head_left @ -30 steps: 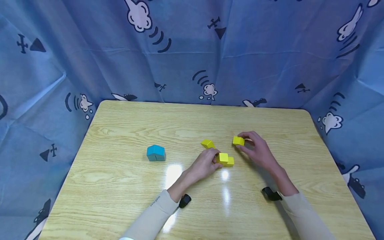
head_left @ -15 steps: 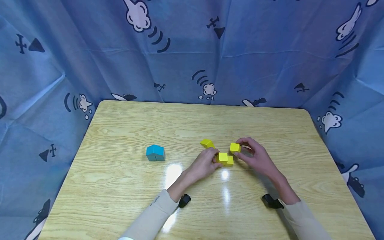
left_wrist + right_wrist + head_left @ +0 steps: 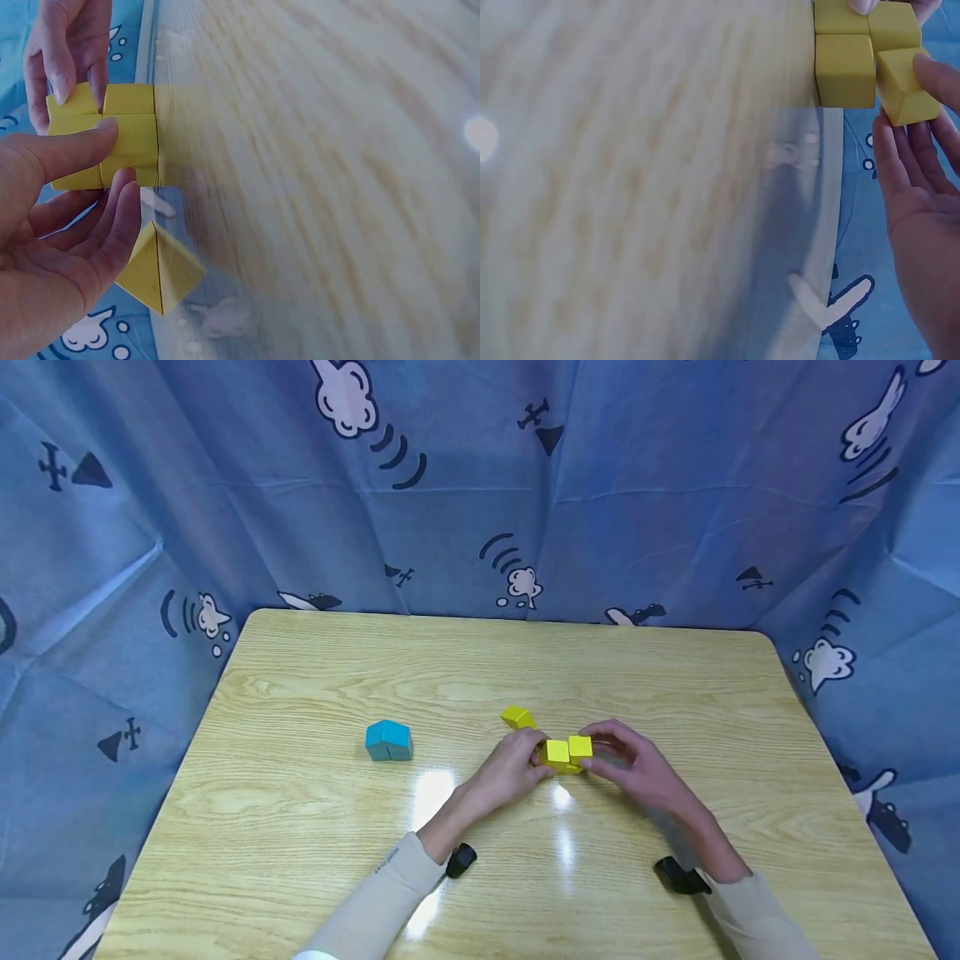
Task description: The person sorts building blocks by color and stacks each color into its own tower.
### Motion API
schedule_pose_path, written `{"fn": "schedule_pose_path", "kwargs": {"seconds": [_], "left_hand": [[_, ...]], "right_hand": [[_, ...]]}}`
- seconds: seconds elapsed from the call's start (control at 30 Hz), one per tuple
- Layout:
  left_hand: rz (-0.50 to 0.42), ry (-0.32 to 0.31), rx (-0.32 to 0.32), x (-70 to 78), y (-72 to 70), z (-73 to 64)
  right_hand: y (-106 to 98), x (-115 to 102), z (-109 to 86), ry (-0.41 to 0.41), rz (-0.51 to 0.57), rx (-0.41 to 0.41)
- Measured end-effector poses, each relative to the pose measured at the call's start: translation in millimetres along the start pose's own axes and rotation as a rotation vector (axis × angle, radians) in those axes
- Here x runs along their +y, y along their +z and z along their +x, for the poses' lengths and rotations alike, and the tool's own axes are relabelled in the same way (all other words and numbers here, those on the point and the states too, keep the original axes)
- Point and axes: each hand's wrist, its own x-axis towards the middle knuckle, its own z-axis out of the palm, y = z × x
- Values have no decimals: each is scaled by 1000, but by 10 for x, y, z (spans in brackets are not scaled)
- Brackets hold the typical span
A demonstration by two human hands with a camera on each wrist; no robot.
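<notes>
My left hand (image 3: 512,767) pinches two stacked yellow cubes from their left side, its thumb (image 3: 82,150) lying across the front faces in the left wrist view. The upper cube (image 3: 557,750) sits squarely on the lower one (image 3: 841,16). Beside that pair another yellow cube (image 3: 845,71) rests on the table. Over it my right hand (image 3: 641,764) holds a fourth yellow cube (image 3: 907,86) between thumb and fingers, slightly tilted, close against the upper left cube. A yellow triangular block (image 3: 161,270) lies just behind the left hand.
A blue house-shaped group of blocks (image 3: 388,741) with visible seams stands to the left on the wooden table (image 3: 300,843). Blue patterned cloth (image 3: 450,527) surrounds the table's back and sides. Black wrist cameras (image 3: 461,861) hang near both cuffs.
My right hand has carried its yellow cube left and toward me, from apart on the right to over the lower right cube. The left hand keeps its place on the stack.
</notes>
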Motion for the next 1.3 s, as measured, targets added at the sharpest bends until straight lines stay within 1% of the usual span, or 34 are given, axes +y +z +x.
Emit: {"fn": "schedule_pose_path", "kwargs": {"seconds": [0.2,0.43,0.67,0.77,0.93,1.07,1.3], "left_hand": [[-6,-12,-6,2,-2,-3],[-14,-22,-6,10,2,-10],[-2,-17,-5,4,13,-7],[8,-19,-6,4,15,-5],[13,-28,-6,7,16,-3],[10,-33,-7,10,14,-3],[4,-24,3,1,16,3]], "right_hand": [[26,33,-15,36,22,-11],[58,9,-28,85,53,-19],[60,38,-23,68,-5,-21],[57,38,-21,54,-9,-23],[67,8,-10,56,-18,-30],[83,-12,0,53,-61,-30],[104,-31,13,20,-191,-17]]}}
